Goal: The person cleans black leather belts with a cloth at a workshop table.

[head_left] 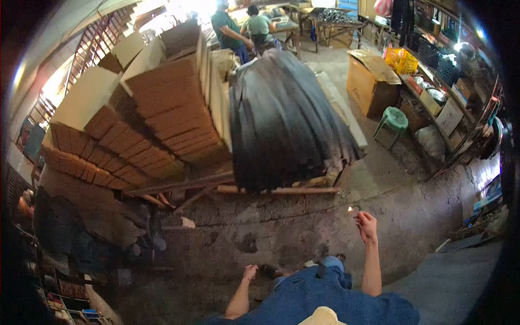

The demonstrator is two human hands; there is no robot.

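Observation:
My right hand [366, 226] is raised over the floor on the right, its fingers pinched on a small thing with a bright tip [350, 209]. The tip shines white and orange; it is too small to tell its kind. Lower down, near the middle, my left hand [250, 272] hangs with its fingers curled closed, and whether it holds anything does not show. Ahead of both hands, a large bundle of dark, streaked strips or sheets [287, 119] lies draped over a low wooden support [281, 190].
Tall stacks of brown boards [173, 103] stand on the left. At the right are a green stool [394, 120], a cardboard box [368, 81], a yellow crate [401, 60] and loaded shelves. Two people [230, 30] are by a table at the back.

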